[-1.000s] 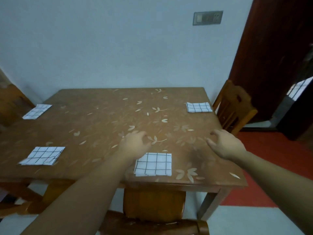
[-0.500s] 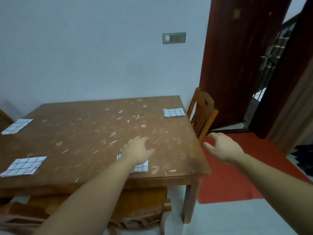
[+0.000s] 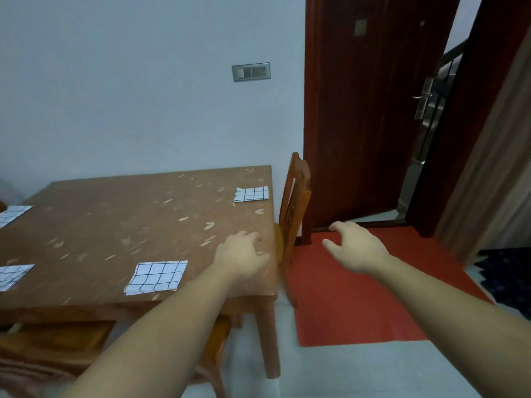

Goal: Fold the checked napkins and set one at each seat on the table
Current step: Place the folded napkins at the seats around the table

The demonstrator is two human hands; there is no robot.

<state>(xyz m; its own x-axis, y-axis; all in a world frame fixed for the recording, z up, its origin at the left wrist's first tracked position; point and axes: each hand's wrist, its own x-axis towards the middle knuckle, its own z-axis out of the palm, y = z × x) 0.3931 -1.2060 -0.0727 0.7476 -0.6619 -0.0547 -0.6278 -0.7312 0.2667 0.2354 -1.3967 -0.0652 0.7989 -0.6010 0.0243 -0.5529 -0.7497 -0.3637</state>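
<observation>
Several folded white napkins with black checks lie on the brown table (image 3: 120, 225). One napkin (image 3: 156, 276) lies near the front edge, just left of my left hand (image 3: 244, 258), and is fully uncovered. Another napkin (image 3: 251, 193) rests at the far right edge by a chair. Two more napkins (image 3: 13, 275) (image 3: 13, 214) are cut off at the left edge. My left hand hovers over the table's front right corner, fingers loosely spread, holding nothing. My right hand (image 3: 356, 247) floats beyond the table over the red mat, fingers apart and empty.
A wooden chair (image 3: 294, 202) stands against the table's right side. Another chair (image 3: 51, 343) is tucked under the front edge. A red mat (image 3: 359, 297) covers the floor to the right. A dark red door (image 3: 373, 110) stands ajar behind it.
The view has swung to the right. My left hand has come off the near napkin, which now lies uncovered to its left. My right hand has moved out past the table edge.
</observation>
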